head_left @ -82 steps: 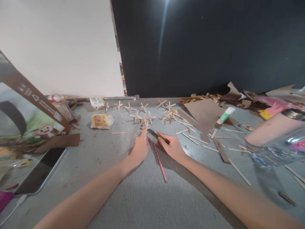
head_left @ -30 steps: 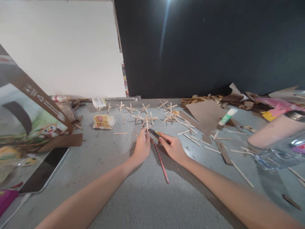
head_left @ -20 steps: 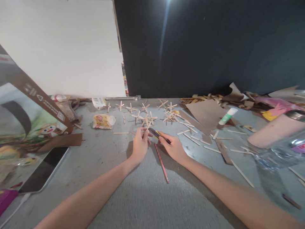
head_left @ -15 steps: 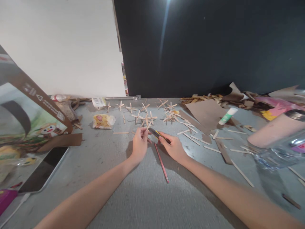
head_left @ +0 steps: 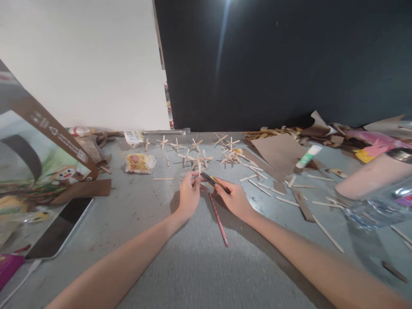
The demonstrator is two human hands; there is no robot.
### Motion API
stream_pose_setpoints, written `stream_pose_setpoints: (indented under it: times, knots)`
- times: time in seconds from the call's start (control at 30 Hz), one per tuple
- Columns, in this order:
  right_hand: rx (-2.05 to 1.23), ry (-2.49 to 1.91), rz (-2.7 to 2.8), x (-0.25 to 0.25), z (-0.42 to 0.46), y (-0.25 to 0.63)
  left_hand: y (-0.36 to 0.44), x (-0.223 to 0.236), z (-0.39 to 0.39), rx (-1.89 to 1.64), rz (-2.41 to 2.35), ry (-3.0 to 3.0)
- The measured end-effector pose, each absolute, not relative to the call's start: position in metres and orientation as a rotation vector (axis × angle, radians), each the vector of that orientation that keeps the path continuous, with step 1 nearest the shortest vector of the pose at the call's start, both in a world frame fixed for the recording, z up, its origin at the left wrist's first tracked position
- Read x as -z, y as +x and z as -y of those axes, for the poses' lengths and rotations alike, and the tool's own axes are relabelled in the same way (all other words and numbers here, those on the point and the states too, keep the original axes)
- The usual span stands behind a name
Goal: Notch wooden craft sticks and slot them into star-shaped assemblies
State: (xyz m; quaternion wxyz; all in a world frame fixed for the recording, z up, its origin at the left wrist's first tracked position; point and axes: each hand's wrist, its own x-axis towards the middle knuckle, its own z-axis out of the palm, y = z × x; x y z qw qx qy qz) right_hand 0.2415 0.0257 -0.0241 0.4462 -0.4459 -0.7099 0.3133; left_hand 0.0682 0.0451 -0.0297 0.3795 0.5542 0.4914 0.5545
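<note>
My left hand is raised a little off the grey table, its fingertips pinched on a small pale wooden stick. My right hand rests on the table just to the right and grips a dark utility knife with yellow marks, whose tip points at the left fingers. A red pencil lies on the table between my two wrists. Several crosses glued from wooden sticks lie just beyond my hands.
Loose sticks and brown cardboard scraps spread right, with a white and green glue stick. A pink cup and a clear bottle lie at the right edge. At left are a printed carton, a tablet and a yellow wrapper.
My left hand lifted from lying flat on the table and closed its fingertips on a small stick, holding it up by the knife tip. My right hand hardly moved.
</note>
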Motion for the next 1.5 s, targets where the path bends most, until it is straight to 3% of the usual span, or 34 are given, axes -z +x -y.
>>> stream_pose_setpoints:
  times: [1.5]
  knots:
    - [-0.715, -1.132, 1.751, 0.0315, -0.0273, 0.2406, 0.0693, 0.0332, -0.0473, -1.451, -1.192, 1.291]
